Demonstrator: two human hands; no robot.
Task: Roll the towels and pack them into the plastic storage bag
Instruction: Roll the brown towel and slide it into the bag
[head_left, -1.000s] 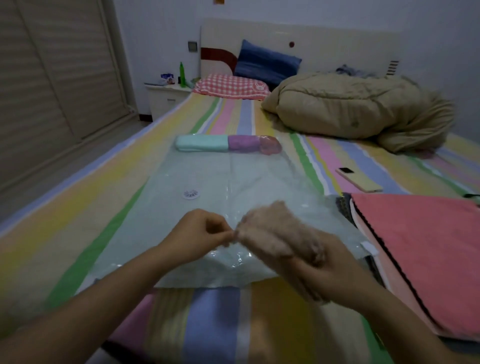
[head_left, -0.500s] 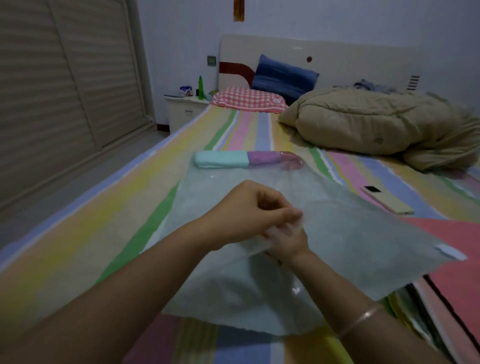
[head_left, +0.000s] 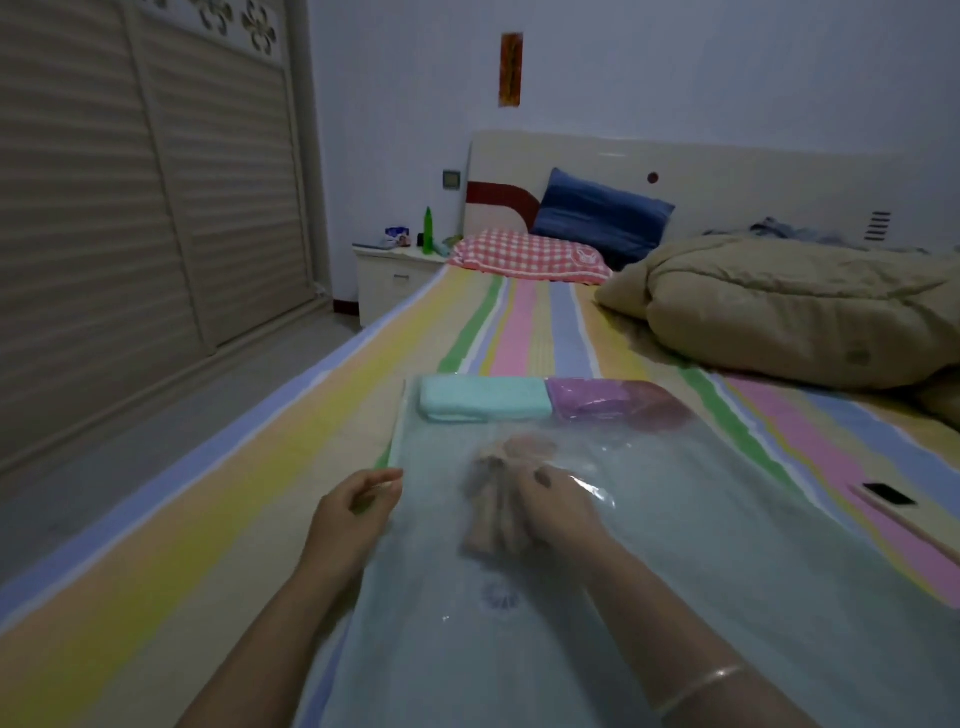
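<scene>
Dim bedroom, striped bed (head_left: 270, 519). My right hand (head_left: 558, 512) now deep inside plastic bag (head_left: 727, 571), wrapped round beige rolled towel (head_left: 498, 499); second ago it was only at mouth. Left hand (head_left: 353, 514) pinches bag's edge. Teal roll (head_left: 483, 397) and purple roll (head_left: 589, 400) at far end. I judge fourth roll nearly packed.

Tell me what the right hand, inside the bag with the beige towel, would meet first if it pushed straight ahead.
Probably the purple rolled towel at the bag's far end; the right hand points roughly there, though depth is unclear.
</scene>
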